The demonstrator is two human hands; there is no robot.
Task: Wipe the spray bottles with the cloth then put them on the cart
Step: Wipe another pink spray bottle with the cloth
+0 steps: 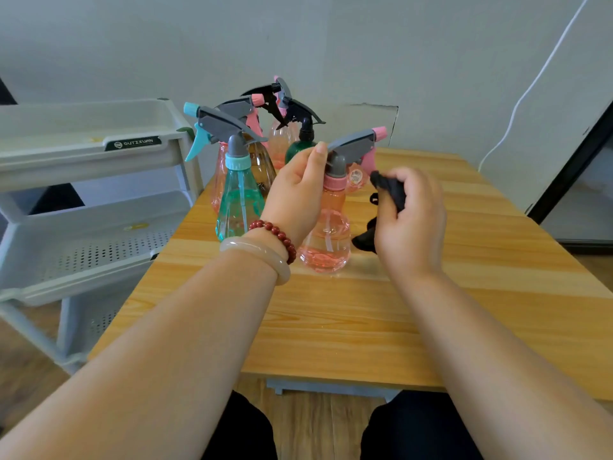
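Cart [83, 151] waits at left. The left hand [295, 194] grips the pink spray bottle [328, 240] by its neck, steadying it upright on the table [331, 327] - so the right hand [411, 220], clutching the bunched black cloth [389, 190], can likely wipe beneath the trigger.

Bare forearms [185, 343], red bead bracelet [278, 234] and pale bangle [262, 253] on left wrist, dark trousers [414, 429].
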